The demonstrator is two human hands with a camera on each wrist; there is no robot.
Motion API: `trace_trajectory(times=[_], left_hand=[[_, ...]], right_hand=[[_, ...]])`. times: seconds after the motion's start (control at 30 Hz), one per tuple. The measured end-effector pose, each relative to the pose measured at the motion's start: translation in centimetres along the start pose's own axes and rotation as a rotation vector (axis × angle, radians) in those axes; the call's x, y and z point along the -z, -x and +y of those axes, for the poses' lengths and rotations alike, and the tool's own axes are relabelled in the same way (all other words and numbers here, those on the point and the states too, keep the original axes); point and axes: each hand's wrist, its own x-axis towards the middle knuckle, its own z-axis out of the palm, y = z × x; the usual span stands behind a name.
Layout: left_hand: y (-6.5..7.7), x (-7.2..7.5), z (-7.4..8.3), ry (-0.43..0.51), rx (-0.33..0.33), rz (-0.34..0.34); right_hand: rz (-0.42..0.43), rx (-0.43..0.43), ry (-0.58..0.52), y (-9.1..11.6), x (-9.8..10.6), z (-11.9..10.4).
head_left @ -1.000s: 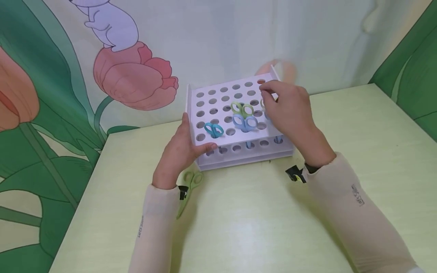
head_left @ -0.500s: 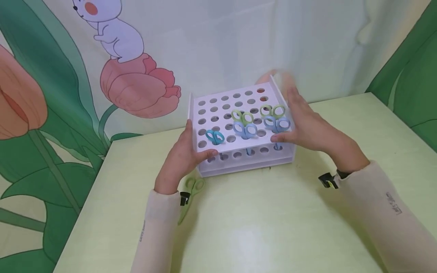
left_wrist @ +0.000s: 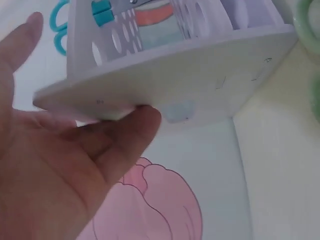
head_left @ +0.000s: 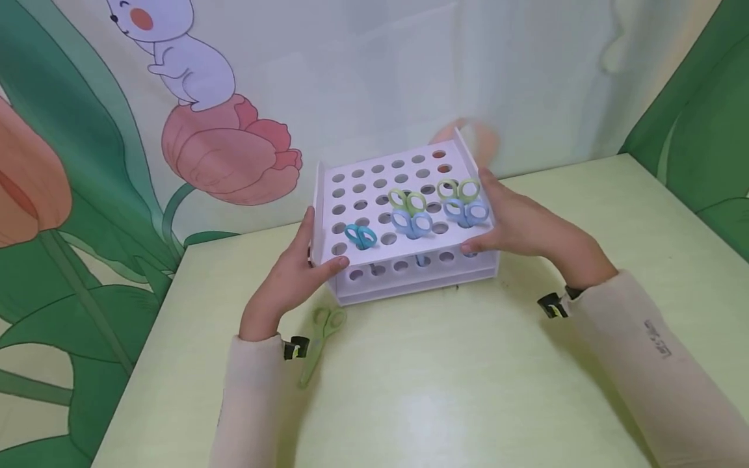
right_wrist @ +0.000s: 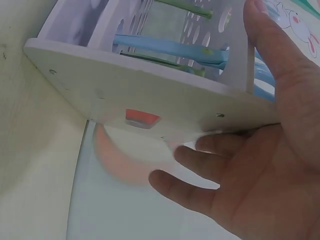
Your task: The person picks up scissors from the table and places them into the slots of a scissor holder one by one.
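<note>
A white tiered rack (head_left: 409, 290) with rows of round holes stands tilted on the table. Teal-handled scissors (head_left: 360, 236) sit in it at the front left. Green scissors (head_left: 407, 201) and blue scissors (head_left: 411, 226) stand near the middle, with another green (head_left: 458, 193) and blue pair (head_left: 465, 213) at the right. My left hand (head_left: 287, 279) touches the rack's left side with fairly straight fingers, thumb by the front edge. At the right side rests my right hand (head_left: 521, 221), its thumb near the front corner. Neither hand holds scissors.
Green scissors (head_left: 313, 354) lie on the pale table (head_left: 433, 383), in front of the rack by the left wrist. Behind the rack hangs a printed curtain (head_left: 351, 78) with flowers and a white animal.
My right hand has left the scissors handles at the back right and moved to the rack's right side. The left hand stays at the left side, its thumb shifted slightly outward.
</note>
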Motion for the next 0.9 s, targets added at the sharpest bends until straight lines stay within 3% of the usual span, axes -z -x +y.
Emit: trace_trajectory(times=[0.27, 0.43, 0.53, 0.67, 0.77, 0.9], left_hand=[[1.4, 0.8, -3.4, 0.258, -0.124, 0.062], [2.1, 0.3, -6.3, 0.426, -0.109, 0.037], [2.5, -0.2, -8.1, 0.460, -0.069, -0.010], [3.0, -0.7, -9.9, 0.379, -0.011, -0.031], [3.4, -1.0, -10.3, 0.226, -0.003, -0.056], [3.6, -1.4, -10.1, 0.029, 0.006, -0.152]], right_hand=[[-0.022, -0.048, 0.006, 0.2, 0.0, -0.6], [-0.028, -0.059, 0.011, 0.3, 0.1, -0.5], [-0.026, -0.059, 0.004, 0.3, 0.1, -0.4], [-0.031, -0.066, -0.007, 0.4, 0.1, -0.5], [-0.036, -0.067, -0.009, 0.3, 0.2, -0.6], [-0.042, -0.072, -0.018, 0.3, 0.2, -0.7]])
